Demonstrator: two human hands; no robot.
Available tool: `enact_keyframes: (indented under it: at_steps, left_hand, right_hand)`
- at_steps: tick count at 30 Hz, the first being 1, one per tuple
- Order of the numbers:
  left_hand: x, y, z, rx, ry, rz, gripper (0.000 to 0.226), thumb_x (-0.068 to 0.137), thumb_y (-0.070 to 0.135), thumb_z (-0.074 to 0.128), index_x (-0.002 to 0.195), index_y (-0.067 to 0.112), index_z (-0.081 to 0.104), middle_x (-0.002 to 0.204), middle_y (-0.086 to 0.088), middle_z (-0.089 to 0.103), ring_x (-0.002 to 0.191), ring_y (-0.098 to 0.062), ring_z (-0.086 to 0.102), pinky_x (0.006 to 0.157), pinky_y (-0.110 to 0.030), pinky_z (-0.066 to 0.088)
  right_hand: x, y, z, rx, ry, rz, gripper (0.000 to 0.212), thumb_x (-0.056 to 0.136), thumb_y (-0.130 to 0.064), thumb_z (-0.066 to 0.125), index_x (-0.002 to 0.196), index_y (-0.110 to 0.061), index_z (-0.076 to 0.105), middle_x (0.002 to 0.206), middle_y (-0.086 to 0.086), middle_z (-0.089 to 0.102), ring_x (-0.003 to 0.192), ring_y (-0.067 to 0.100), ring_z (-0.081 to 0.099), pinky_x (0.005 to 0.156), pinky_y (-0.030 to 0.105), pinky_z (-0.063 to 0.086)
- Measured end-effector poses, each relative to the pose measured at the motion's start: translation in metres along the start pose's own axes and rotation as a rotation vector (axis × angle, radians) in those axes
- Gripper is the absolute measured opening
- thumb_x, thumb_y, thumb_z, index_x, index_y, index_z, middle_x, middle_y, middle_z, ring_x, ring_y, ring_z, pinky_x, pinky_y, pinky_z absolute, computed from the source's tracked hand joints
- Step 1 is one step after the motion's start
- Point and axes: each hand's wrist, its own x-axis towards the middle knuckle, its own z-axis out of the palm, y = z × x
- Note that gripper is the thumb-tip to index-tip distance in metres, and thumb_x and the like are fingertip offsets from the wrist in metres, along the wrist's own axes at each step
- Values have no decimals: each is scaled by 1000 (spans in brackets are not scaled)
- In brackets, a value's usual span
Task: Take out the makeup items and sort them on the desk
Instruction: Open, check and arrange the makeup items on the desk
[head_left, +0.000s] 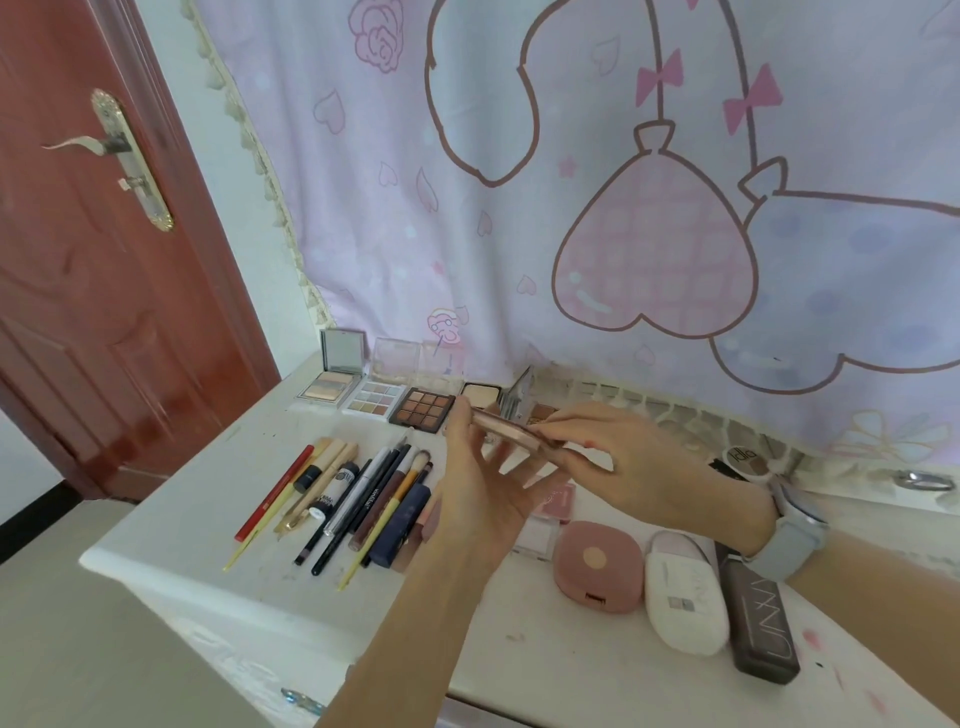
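Bare desk (208, 499) left of pencil row (343, 499); palettes (395, 402) line back edge; compacts (670, 587) crowd right.

You're in soft, even daylight with faint shadows; the door (93, 291) at nine o'clock bows from wide-angle distortion, and everything looks slightly blurred.

— What are you holding in your hands?
— A thin compact (511, 434) with a shiny, pinkish, metal-looking shell.

— And what is your worktop (197, 499) like?
— White and smooth, with a few smudges. The round pink case (597, 566) looks like matt plastic, and the white case (683, 592) is smooth plastic.

— What about behind you?
— A soft cloth curtain (571, 182), a glossy reddish-brown door (93, 291), and a shiny metal handle (83, 143).
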Motion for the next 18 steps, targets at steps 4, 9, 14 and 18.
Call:
enact_keyframes:
  at_steps: [4, 9, 14, 18]
  left_hand:
    - [-2, -5, 2, 57, -35, -65, 43, 75, 54, 59, 66, 15, 75, 95, -15, 66, 82, -34, 68, 72, -47, 57]
    - [-1, -9, 3, -28, -71, -176, 53, 69, 51, 64, 98, 8, 60, 104, -23, 65, 89, -41, 66, 63, -47, 57]
    - [1, -10, 2, -30, -128, -201, 55, 65, 51, 67, 98, 7, 62, 96, -23, 69, 92, -42, 65, 64, -47, 56]
    - [3, -15, 0, -8, -120, -210, 46, 72, 52, 64, 89, 9, 69, 96, -21, 70, 96, -41, 65, 67, -48, 56]
  right_hand:
    - [-4, 4, -1, -43, -59, -14, 29, 90, -18, 55, 118, -20, 62, 109, -7, 62, 94, 4, 55, 85, 15, 42]
    - [-5, 11, -10, 106, -110, 13, 28, 88, -16, 60, 114, -25, 66, 100, -13, 62, 86, -3, 54, 78, 10, 42]
    - [-8, 14, -15, 177, -123, 65, 30, 87, -10, 60, 112, -26, 66, 99, -19, 59, 91, -5, 54, 79, 11, 43]
    - [-10, 10, -12, 53, -153, 59, 30, 86, -14, 57, 112, -28, 66, 101, -14, 63, 91, -5, 50, 77, 4, 38]
